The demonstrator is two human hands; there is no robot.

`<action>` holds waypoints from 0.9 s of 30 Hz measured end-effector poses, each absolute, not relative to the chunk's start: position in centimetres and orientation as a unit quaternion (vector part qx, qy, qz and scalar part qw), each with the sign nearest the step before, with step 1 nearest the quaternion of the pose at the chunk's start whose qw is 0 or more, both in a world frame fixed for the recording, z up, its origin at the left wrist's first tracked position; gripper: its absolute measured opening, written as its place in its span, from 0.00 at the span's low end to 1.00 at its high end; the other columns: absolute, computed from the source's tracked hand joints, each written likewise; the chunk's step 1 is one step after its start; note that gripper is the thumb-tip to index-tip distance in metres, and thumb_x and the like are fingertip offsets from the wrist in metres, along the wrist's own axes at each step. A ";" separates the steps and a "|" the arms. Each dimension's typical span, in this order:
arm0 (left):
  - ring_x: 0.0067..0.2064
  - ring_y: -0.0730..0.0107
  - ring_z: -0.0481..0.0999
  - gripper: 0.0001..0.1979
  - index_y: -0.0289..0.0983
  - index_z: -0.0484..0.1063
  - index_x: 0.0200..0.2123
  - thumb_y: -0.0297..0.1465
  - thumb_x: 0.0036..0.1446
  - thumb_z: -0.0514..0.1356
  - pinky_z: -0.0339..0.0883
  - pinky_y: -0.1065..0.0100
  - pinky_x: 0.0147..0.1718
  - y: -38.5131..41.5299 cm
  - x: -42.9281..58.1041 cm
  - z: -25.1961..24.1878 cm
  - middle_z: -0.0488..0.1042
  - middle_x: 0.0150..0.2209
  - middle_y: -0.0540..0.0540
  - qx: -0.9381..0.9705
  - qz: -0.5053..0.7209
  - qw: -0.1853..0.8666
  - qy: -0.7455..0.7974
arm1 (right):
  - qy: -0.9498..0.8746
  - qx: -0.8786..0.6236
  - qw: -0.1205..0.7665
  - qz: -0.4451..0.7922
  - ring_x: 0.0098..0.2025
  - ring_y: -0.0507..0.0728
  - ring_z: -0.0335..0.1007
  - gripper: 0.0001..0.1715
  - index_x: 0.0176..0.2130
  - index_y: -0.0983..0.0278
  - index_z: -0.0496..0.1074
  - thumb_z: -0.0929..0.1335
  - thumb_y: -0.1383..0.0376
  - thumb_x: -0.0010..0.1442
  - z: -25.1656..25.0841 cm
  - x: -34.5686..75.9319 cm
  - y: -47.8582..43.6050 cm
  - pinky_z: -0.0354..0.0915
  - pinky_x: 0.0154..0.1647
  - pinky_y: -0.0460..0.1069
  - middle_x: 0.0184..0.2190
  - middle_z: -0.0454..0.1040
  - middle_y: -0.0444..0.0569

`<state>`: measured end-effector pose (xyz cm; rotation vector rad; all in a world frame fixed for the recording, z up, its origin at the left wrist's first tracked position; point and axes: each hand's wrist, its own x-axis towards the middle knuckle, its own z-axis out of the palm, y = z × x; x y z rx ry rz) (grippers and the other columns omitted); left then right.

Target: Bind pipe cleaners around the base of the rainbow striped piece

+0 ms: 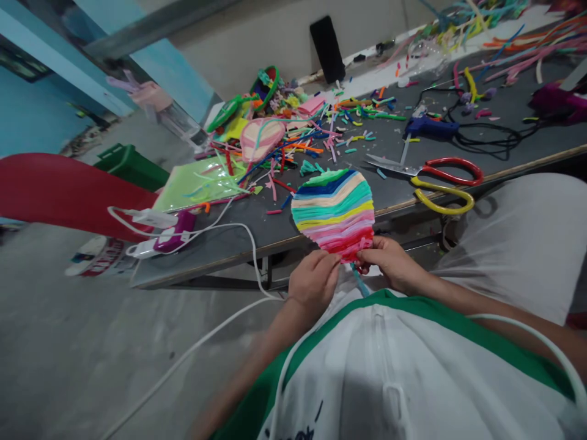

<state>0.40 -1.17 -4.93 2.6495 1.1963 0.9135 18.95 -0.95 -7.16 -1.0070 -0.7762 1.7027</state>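
Observation:
A heart-shaped piece (337,208) covered in striped fuzzy strips, green and blue at the far end down to pink and red, is held between both hands just past the table's front edge. My left hand (316,278) pinches its lower left edge, fingers closed. On the lower right edge my right hand (389,260) closes its thumb and fingers near the red and pink strips. A short teal strip (360,282) hangs below the piece, between the hands. Scissors (443,177) with one red and one yellow handle lie open on the table, right of the piece.
Cut fuzzy strips (358,113) litter the grey table (238,235). A blue glue gun (431,126) with a black cord lies at the right, a phone (327,49) stands at the back. Further left are a clear bottle (167,113), green sheet (195,183) and purple-white plug (177,232) with white cables.

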 end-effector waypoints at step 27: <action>0.37 0.68 0.68 0.05 0.38 0.68 0.35 0.31 0.55 0.57 0.62 0.68 0.37 0.6 0.9 -4.7 0.68 0.33 0.47 0.838 0.268 0.162 0.446 | -0.311 -0.412 0.496 0.699 0.18 0.49 0.63 0.01 0.21 0.67 0.71 0.68 0.70 0.42 -7.2 19.5 -0.9 0.60 0.21 0.45 0.17 0.71 0.43</action>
